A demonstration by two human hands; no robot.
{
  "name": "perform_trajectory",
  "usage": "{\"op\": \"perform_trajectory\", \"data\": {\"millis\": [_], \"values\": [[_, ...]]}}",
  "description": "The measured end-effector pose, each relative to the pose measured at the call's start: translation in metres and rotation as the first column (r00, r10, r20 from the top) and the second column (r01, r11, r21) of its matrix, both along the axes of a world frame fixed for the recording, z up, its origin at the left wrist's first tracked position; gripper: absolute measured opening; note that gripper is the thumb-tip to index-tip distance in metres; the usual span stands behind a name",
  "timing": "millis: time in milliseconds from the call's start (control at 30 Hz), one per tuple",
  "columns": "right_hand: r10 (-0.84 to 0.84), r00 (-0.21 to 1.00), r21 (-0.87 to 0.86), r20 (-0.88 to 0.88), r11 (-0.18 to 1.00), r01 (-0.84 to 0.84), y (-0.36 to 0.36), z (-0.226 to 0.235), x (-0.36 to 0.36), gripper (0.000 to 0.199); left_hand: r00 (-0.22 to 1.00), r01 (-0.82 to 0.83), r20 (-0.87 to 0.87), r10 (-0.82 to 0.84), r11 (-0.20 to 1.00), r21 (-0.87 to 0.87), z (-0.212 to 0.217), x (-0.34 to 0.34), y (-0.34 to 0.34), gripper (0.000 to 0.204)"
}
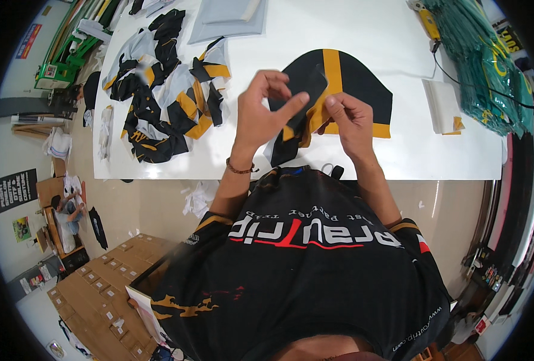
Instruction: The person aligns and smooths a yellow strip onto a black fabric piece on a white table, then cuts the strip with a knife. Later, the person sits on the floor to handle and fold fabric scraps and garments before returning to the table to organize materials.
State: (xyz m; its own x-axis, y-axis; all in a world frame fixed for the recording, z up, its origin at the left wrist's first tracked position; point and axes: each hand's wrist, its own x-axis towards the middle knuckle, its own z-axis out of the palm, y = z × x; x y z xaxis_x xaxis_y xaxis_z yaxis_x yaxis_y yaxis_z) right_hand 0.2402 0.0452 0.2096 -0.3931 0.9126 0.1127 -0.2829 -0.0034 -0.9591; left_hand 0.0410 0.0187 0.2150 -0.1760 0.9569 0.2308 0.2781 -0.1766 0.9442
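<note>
Both hands pinch a black and yellow fabric piece (306, 114) above the white counter (399, 150): left hand (265, 111) grip and right hand (348, 120) grip clamped on it.

A garment workshop. A large white cutting table (351, 150) holds a heap of cut black, grey and yellow fabric pieces (164, 90), folded grey cloth (228, 18) and a stack of green garments in plastic bags (483, 66). Flat cardboard boxes (104, 289) lie on the floor beside it.
</note>
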Motion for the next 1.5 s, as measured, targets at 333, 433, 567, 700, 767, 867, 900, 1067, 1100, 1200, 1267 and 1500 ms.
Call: {"op": "perform_trajectory", "data": {"millis": [333, 433, 567, 700, 767, 867, 900, 1067, 1100, 1200, 1267, 1500], "values": [[-0.169, 0.937, 0.027, -0.306, 0.982, 0.186, 0.016, 0.035, 0.018, 0.020, 0.941, 0.215, -0.242, -0.238, 0.970, -0.117, -0.055, 0.017, -0.002, 0.020], [-0.261, 0.896, 0.054, -0.360, 0.953, 0.300, 0.034, 0.051, 0.038, 0.020, 0.926, 0.163, -0.305, -0.221, 0.965, -0.206, -0.075, -0.005, 0.011, 0.023], [-0.482, 0.821, -0.015, -0.305, 0.865, 0.502, 0.073, 0.051, 0.066, 0.019, 0.974, 0.026, -0.218, -0.064, 0.984, -0.175, -0.116, -0.042, 0.041, 0.017], [-0.473, 0.841, -0.041, -0.263, 0.876, 0.480, 0.083, 0.050, 0.081, 0.018, 0.997, 0.020, -0.073, -0.021, 1.000, -0.017, -0.087, -0.026, 0.066, 0.024], [-0.421, 0.874, -0.021, -0.243, 0.903, 0.429, 0.078, 0.052, 0.077, 0.018, 0.985, 0.149, -0.093, -0.144, 0.987, 0.055, -0.069, 0.000, 0.073, 0.046], [-0.381, 0.895, -0.034, -0.231, 0.923, 0.384, 0.066, 0.055, 0.068, 0.021, 0.948, 0.304, -0.153, -0.278, 0.933, 0.191, -0.044, 0.047, 0.075, 0.066], [-0.354, 0.909, -0.033, -0.221, 0.934, 0.356, 0.062, 0.054, 0.065, 0.022, 0.954, 0.301, -0.101, -0.284, 0.914, 0.271, -0.040, 0.064, 0.072, 0.063], [-0.225, 0.945, 0.000, -0.237, 0.973, 0.231, 0.043, 0.047, 0.074, 0.022, 0.987, 0.138, 0.029, -0.160, 0.919, 0.369, -0.041, 0.108, 0.064, 0.038], [-0.197, 0.945, 0.016, -0.263, 0.978, 0.209, 0.040, 0.046, 0.077, 0.022, 0.990, 0.140, -0.016, -0.143, 0.927, 0.349, -0.050, 0.106, 0.065, 0.036], [-0.195, 0.927, 0.078, -0.319, 0.970, 0.231, 0.025, 0.055, 0.084, 0.022, 0.988, 0.130, -0.116, -0.100, 0.950, 0.284, -0.077, 0.089, 0.065, 0.032], [-0.209, 0.913, 0.131, -0.350, 0.954, 0.269, 0.019, 0.062, 0.089, 0.022, 0.992, 0.082, -0.119, -0.051, 0.960, 0.268, -0.092, 0.072, 0.056, 0.030], [-0.414, 0.867, 0.022, -0.277, 0.899, 0.436, 0.042, 0.045, 0.119, 0.020, 0.976, 0.058, -0.215, -0.023, 0.986, 0.155, -0.104, -0.001, 0.059, 0.023]]}}
